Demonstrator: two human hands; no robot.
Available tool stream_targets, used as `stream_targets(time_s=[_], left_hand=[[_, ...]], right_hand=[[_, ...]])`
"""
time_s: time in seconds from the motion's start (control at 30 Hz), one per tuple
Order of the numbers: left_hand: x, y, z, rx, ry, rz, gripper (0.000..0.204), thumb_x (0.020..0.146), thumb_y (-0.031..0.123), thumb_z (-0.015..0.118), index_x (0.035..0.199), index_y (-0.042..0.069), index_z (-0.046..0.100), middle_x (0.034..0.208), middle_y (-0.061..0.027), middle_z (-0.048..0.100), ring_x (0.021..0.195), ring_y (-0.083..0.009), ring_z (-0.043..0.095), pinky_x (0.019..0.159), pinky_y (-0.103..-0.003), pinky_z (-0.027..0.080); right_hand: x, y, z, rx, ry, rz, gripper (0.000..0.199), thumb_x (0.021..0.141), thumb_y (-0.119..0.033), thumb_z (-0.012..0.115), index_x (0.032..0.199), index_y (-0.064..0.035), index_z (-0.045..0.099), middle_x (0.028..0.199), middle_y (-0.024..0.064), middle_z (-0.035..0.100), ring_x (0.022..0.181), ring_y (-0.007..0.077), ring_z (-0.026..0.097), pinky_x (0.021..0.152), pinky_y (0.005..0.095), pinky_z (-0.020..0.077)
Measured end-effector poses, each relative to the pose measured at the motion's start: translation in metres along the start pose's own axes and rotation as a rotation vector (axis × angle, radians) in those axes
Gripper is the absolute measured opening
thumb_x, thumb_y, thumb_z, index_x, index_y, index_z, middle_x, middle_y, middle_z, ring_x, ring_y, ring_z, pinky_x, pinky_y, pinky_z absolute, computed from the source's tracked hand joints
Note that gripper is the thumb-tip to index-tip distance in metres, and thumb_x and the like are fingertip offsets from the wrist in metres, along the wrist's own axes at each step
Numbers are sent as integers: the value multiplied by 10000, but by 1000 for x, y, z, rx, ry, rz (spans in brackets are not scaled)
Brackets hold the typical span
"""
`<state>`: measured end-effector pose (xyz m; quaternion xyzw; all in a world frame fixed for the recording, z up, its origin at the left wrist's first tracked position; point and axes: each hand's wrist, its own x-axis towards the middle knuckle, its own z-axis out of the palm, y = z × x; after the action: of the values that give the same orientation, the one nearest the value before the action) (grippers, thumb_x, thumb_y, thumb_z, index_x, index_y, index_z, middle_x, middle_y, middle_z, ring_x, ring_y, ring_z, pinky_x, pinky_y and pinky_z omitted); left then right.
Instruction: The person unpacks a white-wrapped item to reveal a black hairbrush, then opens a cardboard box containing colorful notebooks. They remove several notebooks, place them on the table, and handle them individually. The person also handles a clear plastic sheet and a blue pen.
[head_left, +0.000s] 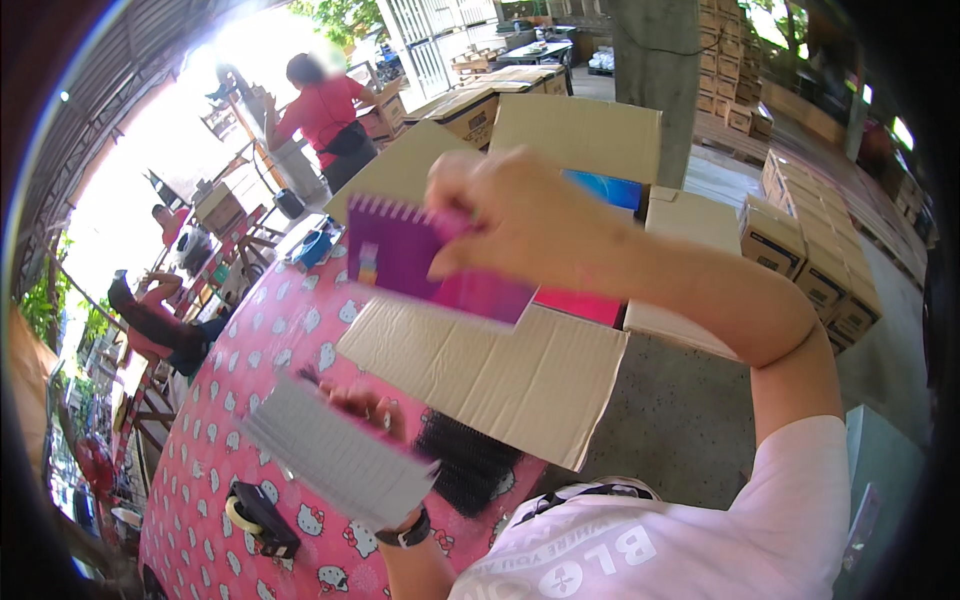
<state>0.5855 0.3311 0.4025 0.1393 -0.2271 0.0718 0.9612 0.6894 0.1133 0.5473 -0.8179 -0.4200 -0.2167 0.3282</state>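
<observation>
My right hand [505,215] is raised over an open cardboard box [500,370] and grips a purple and pink spiral-bound notebook [430,265], blurred by motion. My left hand [365,405] sits lower, near my chest, and holds a stack of white lined pages [335,460] tilted toward me. A black watch is on that wrist. Inside the box I see pink and blue covers [580,305]. A bundle of black spiral bindings [465,460] lies on the table beside the left hand.
The table has a pink cartoon-cat cloth [250,350] with a tape dispenser [255,515] near its front edge. A person in a red shirt [325,115] works at the back, others sit at left. Stacked cartons [810,250] line the concrete floor at right.
</observation>
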Motion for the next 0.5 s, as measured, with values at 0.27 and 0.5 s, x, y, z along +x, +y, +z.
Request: stream_targets(time_s=[0.27, 0.5], left_hand=[[-24, -2, -2, 87, 382, 36, 499, 899, 383, 445, 1246, 25, 443, 1217, -129, 527, 1091, -274, 528, 962, -424, 400], [-108, 47, -28, 416, 451, 380, 524, 873, 320, 517, 1292, 35, 384, 1251, -124, 502, 1110, -260, 525, 975, -429, 392]], right_hand=[[-17, -45, 94, 551, -504, 356, 637, 768, -538, 624, 1034, 25, 493, 911, 213, 573, 905, 301, 579, 778, 367, 442], [-32, -115, 168, 364, -726, 104, 818, 639, -353, 778, 1198, 46, 333, 1017, 292, 528, 990, 371, 552, 850, 396, 427]])
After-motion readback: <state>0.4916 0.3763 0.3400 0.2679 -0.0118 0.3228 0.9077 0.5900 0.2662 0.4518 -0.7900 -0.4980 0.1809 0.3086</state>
